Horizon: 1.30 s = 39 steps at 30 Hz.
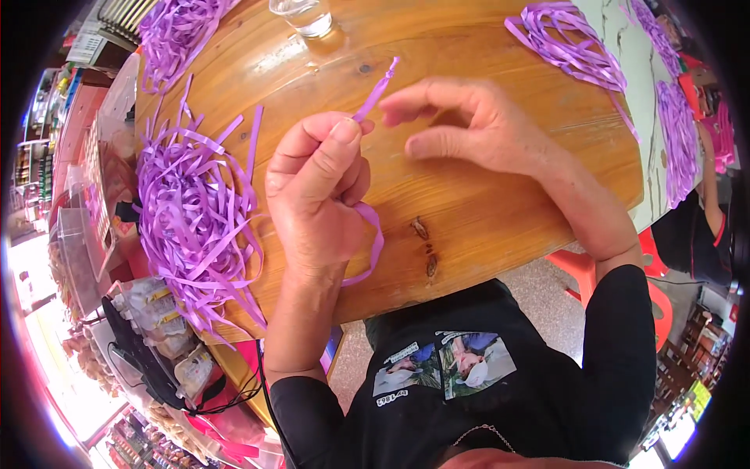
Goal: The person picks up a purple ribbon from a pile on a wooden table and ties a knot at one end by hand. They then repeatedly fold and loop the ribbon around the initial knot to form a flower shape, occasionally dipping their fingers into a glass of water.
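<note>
My left hand (320,172) is closed over the wooden table, pinching a purple ribbon (373,95) between thumb and forefinger. The ribbon's upper end sticks up past the fingertips and has a small knot near its tip. Its other end hangs in a loop below the fist. Just right of that end, my right hand (469,125) is held with thumb and fingers apart and nothing between them. A large tangled heap of purple ribbons (195,211) lies left of my left hand.
The wooden table (500,227) bears a glass of clear liquid (311,19) at the far side. More purple ribbon bundles lie at the far left (176,39) and far right (566,47). Red stools (578,270) stand below the right edge. Another person's arm (709,172) shows far right.
</note>
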Motion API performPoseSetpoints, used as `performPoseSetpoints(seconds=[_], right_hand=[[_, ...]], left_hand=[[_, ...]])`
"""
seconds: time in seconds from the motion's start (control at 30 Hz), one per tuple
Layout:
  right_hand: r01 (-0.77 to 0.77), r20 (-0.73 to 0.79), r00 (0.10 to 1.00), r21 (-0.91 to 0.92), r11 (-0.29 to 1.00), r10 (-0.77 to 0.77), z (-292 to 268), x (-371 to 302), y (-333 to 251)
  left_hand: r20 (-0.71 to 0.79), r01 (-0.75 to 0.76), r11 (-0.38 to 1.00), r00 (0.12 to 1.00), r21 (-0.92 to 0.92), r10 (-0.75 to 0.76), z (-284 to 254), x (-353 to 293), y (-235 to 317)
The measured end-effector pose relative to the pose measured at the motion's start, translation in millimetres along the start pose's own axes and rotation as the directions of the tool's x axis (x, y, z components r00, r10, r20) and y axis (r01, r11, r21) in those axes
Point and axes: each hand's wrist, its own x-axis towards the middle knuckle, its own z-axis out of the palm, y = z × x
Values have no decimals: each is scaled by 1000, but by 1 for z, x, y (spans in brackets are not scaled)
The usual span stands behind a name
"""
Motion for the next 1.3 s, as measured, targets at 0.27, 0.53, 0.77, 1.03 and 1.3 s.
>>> performPoseSetpoints(seconds=[0.27,0.53,0.77,1.03,1.3], right_hand=[[-309,421,907,668,677,-1,60,-13,-17],[-297,223,950,422,857,219,-5,-39,-38],[-230,-184,942,257,939,281,-48,-59,-9],[-175,-54,983,46,984,177,-27,-38,-10],[248,-66,958,-287,925,-278,-11,-17,-27]], left_hand=[[180,-220,956,950,-192,255,24,-10,26],[168,-251,845,915,-472,366,-23,-8,92],[-185,-550,831,810,86,556,-105,-6,93],[441,-199,-396,486,896,754,-50,1,38],[211,1,978,976,207,-46,24,-9,-23]])
